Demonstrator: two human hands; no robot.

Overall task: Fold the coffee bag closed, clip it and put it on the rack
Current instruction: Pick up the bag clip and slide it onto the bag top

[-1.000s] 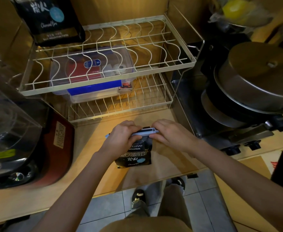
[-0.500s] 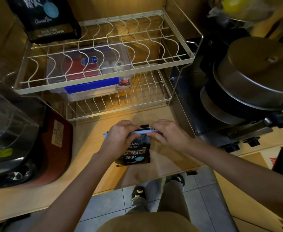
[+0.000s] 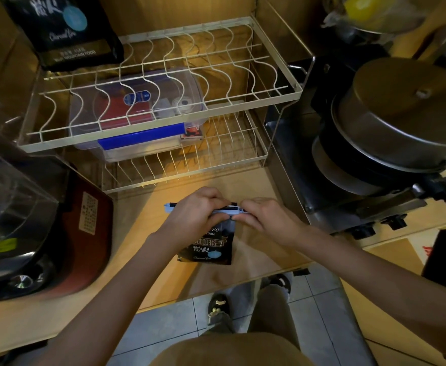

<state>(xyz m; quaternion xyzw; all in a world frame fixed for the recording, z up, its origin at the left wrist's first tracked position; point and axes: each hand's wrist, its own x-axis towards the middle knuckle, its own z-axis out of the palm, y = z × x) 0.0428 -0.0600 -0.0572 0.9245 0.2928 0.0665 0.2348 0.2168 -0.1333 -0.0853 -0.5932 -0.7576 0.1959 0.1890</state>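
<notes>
A small black coffee bag point(image 3: 208, 248) stands on the wooden counter point(image 3: 142, 207) in front of the rack. A pale blue clip point(image 3: 226, 212) lies across its folded top. My left hand point(image 3: 194, 216) pinches the clip and bag top from the left, and my right hand point(image 3: 265, 219) pinches them from the right. The clip's left end point(image 3: 169, 206) sticks out past my left hand. Both hands hide most of the fold. The cream wire rack point(image 3: 161, 128) has two tiers just behind the bag.
A larger black coffee bag point(image 3: 63, 30) stands on the rack's upper tier at left. A clear plastic box with blue latch point(image 3: 140, 138) sits on the lower tier. A red appliance point(image 3: 84, 228) is at left, stacked metal pots point(image 3: 390, 128) at right.
The hands, clip and bag have stayed in the same hold; the view shifted slightly and the hands sit a little closer together on the clip.
</notes>
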